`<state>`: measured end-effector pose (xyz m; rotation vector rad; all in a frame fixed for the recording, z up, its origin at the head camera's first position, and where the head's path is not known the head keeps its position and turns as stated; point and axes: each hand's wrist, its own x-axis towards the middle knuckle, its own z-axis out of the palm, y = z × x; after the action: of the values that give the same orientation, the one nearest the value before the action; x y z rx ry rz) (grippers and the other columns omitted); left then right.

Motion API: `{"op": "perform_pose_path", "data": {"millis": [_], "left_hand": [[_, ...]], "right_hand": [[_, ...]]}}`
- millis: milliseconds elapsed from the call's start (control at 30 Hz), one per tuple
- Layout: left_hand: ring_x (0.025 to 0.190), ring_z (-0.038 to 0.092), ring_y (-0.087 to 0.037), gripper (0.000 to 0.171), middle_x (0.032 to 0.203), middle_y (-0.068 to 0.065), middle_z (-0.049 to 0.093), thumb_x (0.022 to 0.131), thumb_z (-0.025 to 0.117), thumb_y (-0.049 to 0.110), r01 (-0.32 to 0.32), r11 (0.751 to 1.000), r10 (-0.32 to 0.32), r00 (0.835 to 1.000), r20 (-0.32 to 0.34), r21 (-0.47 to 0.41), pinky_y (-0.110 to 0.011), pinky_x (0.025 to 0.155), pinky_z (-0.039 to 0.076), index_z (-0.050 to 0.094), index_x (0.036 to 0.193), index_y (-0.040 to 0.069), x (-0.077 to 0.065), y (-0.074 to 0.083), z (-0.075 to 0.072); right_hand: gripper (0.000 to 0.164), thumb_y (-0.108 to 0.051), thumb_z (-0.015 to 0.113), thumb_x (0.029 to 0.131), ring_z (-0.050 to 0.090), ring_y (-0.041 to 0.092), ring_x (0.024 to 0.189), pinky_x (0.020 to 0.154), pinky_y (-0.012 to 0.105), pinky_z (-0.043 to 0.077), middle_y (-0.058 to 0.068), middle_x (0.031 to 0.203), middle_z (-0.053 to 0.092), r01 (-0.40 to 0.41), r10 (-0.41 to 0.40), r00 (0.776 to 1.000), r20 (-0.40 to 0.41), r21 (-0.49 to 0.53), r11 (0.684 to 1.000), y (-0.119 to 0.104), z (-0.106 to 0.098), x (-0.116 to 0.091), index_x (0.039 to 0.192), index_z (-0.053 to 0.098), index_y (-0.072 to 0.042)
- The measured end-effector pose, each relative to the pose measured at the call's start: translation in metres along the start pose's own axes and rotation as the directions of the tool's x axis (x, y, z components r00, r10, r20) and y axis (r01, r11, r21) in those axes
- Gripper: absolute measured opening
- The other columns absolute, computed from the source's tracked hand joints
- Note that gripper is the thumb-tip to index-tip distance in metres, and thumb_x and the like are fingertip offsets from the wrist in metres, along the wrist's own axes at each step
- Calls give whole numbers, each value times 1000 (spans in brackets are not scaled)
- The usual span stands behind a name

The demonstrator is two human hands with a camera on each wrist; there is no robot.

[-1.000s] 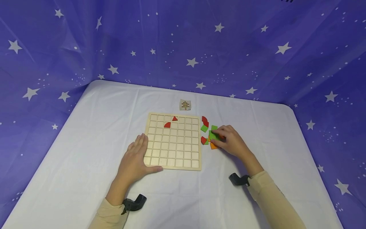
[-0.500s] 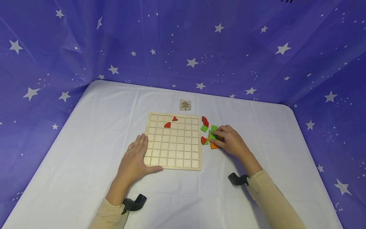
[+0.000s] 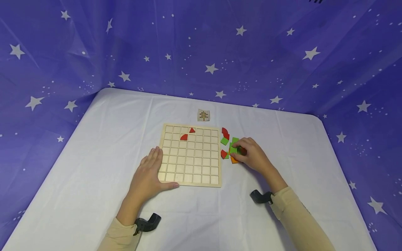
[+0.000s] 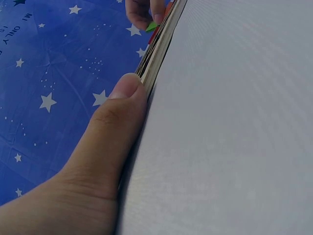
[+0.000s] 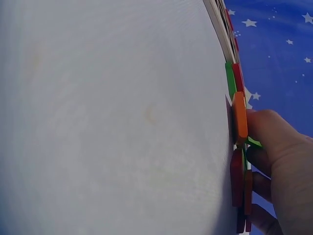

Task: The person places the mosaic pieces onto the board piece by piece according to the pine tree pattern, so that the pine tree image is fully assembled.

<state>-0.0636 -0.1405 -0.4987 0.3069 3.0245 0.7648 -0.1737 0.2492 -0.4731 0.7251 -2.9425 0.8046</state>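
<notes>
A square wooden grid board [image 3: 193, 156] lies on the white cloth, with a red triangle [image 3: 192, 130] and a red quarter-circle [image 3: 184, 137] in its upper cells. My left hand [image 3: 147, 176] rests at its lower left corner, fingers straight along the left side and thumb [image 4: 124, 105] along the near edge. Right of the board, my right hand [image 3: 252, 155] pinches a green square tile [image 3: 233, 149] between thumb and fingers over a small pile. Orange tiles [image 5: 240, 117] and red tiles [image 5: 236, 176] lie under and beside that hand; it partly hides them.
Between board and pile lie a red quarter-circle [image 3: 224, 130], a green square [image 3: 224, 141] and another red piece [image 3: 223, 153]. A small card with a tree picture [image 3: 203, 115] is behind the board. A blue star-patterned curtain [image 3: 201, 48] surrounds the table.
The right thumb and fingers have drawn closer together on the green square tile, which has shifted slightly. The left hand and the board have stayed put.
</notes>
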Motion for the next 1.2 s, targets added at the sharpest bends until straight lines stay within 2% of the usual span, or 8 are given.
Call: {"op": "perform_pose_path", "data": {"millis": [233, 500, 600, 833, 1033, 1200], "left_hand": [[155, 13, -32, 140, 166, -15, 14, 60, 64, 89, -1, 1000, 1, 1000, -7, -1, -49, 125, 17, 16, 158, 1, -1, 0, -1], [155, 13, -33, 141, 166, -15, 15, 60, 63, 90, 3, 1000, -3, 1000, -2, 3, -49, 125, 17, 17, 157, 0, -1, 1, -1], [155, 14, -33, 140, 166, -16, 15, 60, 63, 90, 0, 1000, 0, 1000, -6, 4, -48, 125, 17, 17, 157, 0, -1, 1, -1], [155, 14, -33, 140, 166, -15, 15, 60, 63, 90, -2, 1000, 2, 1000, -9, 3, -49, 125, 18, 18, 157, 0, -1, 1, -1], [155, 14, -33, 141, 166, -15, 15, 60, 64, 90, -1, 1000, 1, 1000, -9, 3, -49, 125, 18, 17, 157, 0, -1, 1, 0], [155, 14, -33, 140, 166, -15, 16, 60, 64, 89, -1, 1000, 1, 1000, -10, 2, -49, 125, 18, 17, 157, 0, -1, 2, -1]], "right_hand": [[32, -29, 81, 83, 52, 17, 96, 77, 34, 46, 1, 106, 69, -4, 4, 1000, -3, 2, 1000, -1, -1, -1, 111, 75, -16], [34, -28, 81, 83, 55, 18, 104, 85, 38, 50, 1, 109, 67, 20, -20, 1000, 9, 19, 1000, 1, -1, -3, 114, 76, -14], [35, -29, 80, 84, 55, 18, 104, 86, 38, 51, 1, 108, 66, 33, -33, 999, 18, -5, 999, -1, -1, -3, 115, 76, -14], [36, -32, 79, 85, 51, 16, 97, 78, 33, 47, 0, 105, 64, 60, -60, 998, 2, -59, 996, -1, -1, -3, 116, 76, -13], [41, -38, 80, 83, 51, 15, 96, 78, 33, 47, -1, 104, 64, 47, -47, 999, -2, -67, 997, -3, 0, -1, 115, 76, -13], [38, -34, 80, 83, 54, 16, 95, 79, 35, 50, -1, 102, 65, 52, -53, 999, -4, -111, 992, -7, 1, 0, 114, 76, -12]]}}
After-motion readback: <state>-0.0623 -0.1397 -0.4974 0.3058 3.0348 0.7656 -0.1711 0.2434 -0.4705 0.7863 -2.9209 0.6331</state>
